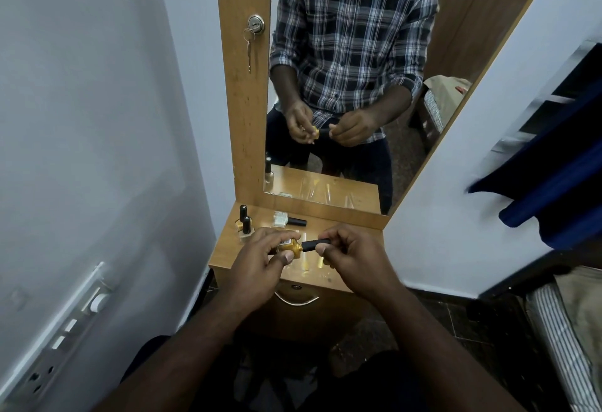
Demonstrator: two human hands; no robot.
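Soft, dim, cool light is filling the scene without casting hard shadows, and the white walls [97, 118] are reading grey-blue. A pale glare is lying across the middle of the dresser top [345, 221], repeating in the mirror [325, 53] at its far edge. The gold bottle [291, 246] and black cap [315, 244] are showing fairly sharp, while the bottom of the frame is sinking into near-black. Wide-angle distortion is bending walls and mirror outward; the blue cloth [553, 167] on the right is smearing.
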